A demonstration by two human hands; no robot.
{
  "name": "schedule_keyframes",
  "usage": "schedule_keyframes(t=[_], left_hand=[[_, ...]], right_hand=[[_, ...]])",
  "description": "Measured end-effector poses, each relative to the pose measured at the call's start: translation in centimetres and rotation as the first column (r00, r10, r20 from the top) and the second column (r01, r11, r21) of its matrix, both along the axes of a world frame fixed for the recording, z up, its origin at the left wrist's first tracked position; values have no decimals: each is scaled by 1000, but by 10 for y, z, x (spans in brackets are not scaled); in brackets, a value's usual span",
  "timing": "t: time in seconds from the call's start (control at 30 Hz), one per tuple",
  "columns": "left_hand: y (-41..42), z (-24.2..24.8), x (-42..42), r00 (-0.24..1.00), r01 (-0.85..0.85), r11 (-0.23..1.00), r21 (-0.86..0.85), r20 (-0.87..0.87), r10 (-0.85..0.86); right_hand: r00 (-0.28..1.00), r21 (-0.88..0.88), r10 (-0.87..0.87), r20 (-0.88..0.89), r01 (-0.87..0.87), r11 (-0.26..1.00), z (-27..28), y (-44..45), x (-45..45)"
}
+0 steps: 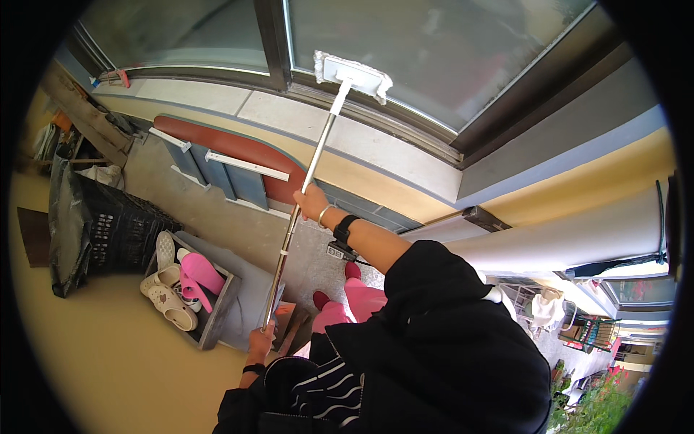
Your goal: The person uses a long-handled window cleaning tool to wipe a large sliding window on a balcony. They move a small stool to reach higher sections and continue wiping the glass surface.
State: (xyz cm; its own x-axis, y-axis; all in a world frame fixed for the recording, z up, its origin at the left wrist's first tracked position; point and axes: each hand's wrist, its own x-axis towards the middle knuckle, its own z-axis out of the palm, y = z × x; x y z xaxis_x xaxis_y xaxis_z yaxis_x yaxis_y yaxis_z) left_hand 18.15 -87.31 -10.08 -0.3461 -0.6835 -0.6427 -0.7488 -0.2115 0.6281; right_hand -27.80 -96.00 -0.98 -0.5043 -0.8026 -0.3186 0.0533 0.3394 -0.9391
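Note:
A flat mop or window washer with a silver telescopic pole [321, 142] slants up from lower left to a sliding window. My right hand [312, 202] grips the pole near its middle; a bangle and a black watch band circle that wrist. Lower down, my left hand [261, 340] is closed around the pole's bottom end. At the top, the mop's white plate [355, 76] and shaggy white pad [383, 93] lie over the lower part of the window pane [428, 59], just above the frame track. Whether the pad presses on the glass cannot be told.
Under the pale window sill [293, 120] a folded table with a red top [227, 142] leans on the wall. To the left are a box of shoes [219, 325] and a black plastic crate [122, 233]. A power strip [340, 250] lies near my feet. Plants [591, 404] grow far right.

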Motion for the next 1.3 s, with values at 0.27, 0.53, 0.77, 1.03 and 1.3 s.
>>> schedule_keyframes(t=[0.27,0.53,0.77,1.03,1.3], left_hand=[[19,-17,3,988,143,990,-3,61,-142],[27,35,-46,948,303,953,17,93,-303],[-10,0,-126,937,348,934,-80,6,-349],[-60,77,-224,857,416,839,-351,-157,-491],[-97,300,-321,843,56,810,-584,-408,-352]], right_hand=[[999,-21,-29,-23,28,999,14,68,-14],[970,-62,-228,-88,223,973,23,163,-33],[966,-288,-255,-37,234,929,112,155,-59],[831,-569,-413,-372,147,809,300,113,-107],[728,-679,-487,-483,40,733,537,74,-160]])
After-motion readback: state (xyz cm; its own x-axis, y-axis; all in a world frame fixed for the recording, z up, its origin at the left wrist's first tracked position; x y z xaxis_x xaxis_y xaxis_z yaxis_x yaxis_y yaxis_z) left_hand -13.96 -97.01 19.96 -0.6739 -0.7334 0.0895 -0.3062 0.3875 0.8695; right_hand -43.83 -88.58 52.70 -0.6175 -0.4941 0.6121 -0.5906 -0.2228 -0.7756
